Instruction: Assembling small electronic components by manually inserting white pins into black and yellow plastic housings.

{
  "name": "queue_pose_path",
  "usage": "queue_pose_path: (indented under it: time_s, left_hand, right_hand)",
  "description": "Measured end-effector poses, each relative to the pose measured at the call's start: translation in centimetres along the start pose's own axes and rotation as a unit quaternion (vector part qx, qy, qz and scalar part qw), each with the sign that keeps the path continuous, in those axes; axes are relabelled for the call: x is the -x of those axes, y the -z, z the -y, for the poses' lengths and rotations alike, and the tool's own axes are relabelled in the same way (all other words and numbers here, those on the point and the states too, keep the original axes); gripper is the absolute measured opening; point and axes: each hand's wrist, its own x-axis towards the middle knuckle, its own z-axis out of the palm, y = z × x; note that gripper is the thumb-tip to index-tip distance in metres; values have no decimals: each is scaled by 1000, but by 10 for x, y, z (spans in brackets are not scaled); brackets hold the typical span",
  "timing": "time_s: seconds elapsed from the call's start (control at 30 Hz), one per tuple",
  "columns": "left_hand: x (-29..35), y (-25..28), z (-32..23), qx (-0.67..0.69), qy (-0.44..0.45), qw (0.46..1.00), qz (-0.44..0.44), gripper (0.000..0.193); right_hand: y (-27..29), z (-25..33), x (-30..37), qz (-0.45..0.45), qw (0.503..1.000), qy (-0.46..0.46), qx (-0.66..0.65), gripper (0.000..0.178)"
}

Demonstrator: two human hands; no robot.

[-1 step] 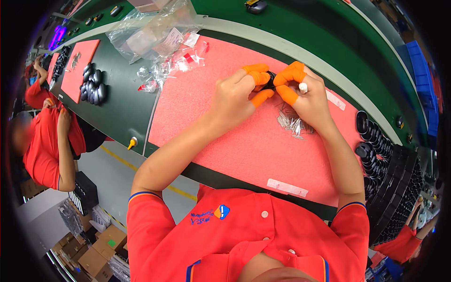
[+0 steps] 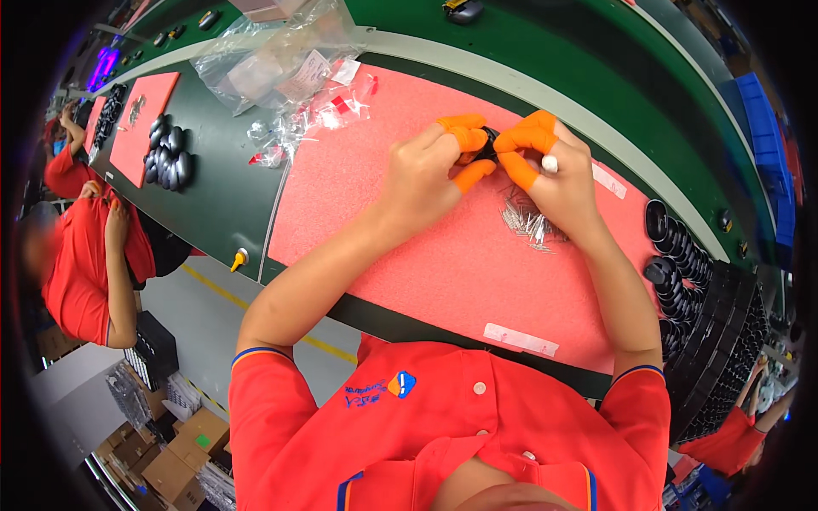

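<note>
Orange finger cots cover several fingertips of both my hands. With bent fingers, my left hand (image 2: 430,166) grips a small glossy black part (image 2: 489,143) over the far side of the pink mat (image 2: 409,264). My right hand (image 2: 550,166) meets it there, thumb and forefinger pinched together at the part's right edge. What those fingertips hold is hidden. A small white rounded end (image 2: 550,163) sticks out among the right fingers; its kind is unclear. Beneath the right hand lies a loose pile of thin metal pins (image 2: 530,223).
Clear plastic bags (image 2: 273,68) lie beyond the mat at left. Black rounded pieces (image 2: 168,162) sit on the dark table; rows of similar black pieces (image 2: 673,277) line the right. A green belt (image 2: 562,43) runs along the back. Another person in red (image 2: 85,264) is at left.
My right fingers have shifted very slightly to the left at the black part. Otherwise both hands and the things on the mat look the same.
</note>
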Motion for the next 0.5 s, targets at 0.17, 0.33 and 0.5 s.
queue_pose_path:
  time_s: [0.17,0.33,0.5]
  left_hand:
    - [-2,0,4,18,-1,1000,-15,32]
    - [-2,0,5,29,6,999,-19,34]
    - [-1,1,-1,22,43,998,34,44]
  right_hand:
    - [-8,-2,6,-68,973,158,155,31]
    - [-6,-16,7,-47,957,205,197,34]
    - [8,-9,1,22,950,229,212,32]
